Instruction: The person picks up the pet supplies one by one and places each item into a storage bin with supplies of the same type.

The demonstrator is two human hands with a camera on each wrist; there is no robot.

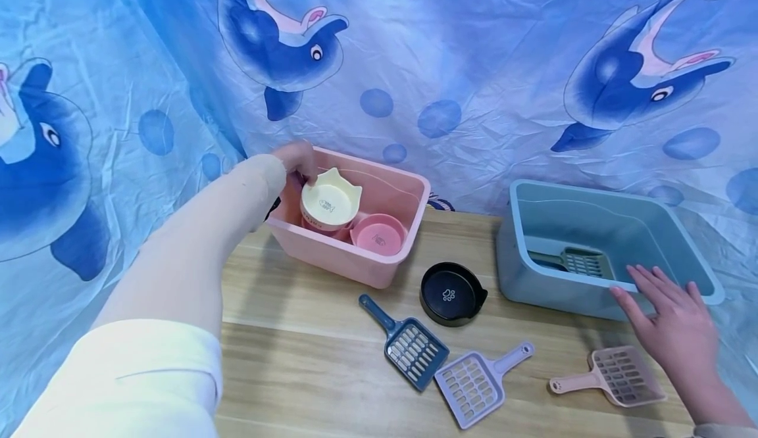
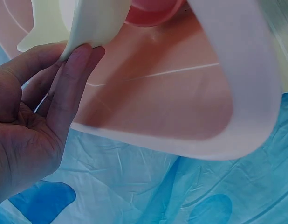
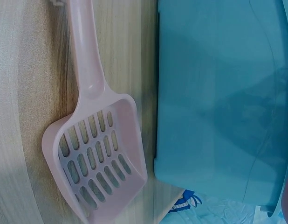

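Observation:
My left hand [image 1: 301,160] pinches the rim of a cream cat-eared pet bowl [image 1: 329,200] between thumb and fingers, inside the pink bin [image 1: 395,268]. In the left wrist view the cream bowl [image 2: 99,25] tilts at the fingertips. A pink bowl [image 1: 379,235] lies at the bin's right side, and part of another pinkish one shows below the cream bowl. With fingers spread and nothing in the grasp, my right hand [image 1: 681,326] reaches over the near rim of the blue bin [image 1: 568,293]. A green-grey slotted litter scoop [image 1: 586,264] lies in that bin.
Between the bins a black bowl [image 1: 451,293] sits on the wooden table [image 1: 284,372]. Nearer lie a dark blue litter scoop [image 1: 416,351], a lilac scoop [image 1: 472,389] and a pale pink scoop [image 1: 628,375] beneath the right hand. A dolphin-print curtain [image 1: 474,63] hangs behind.

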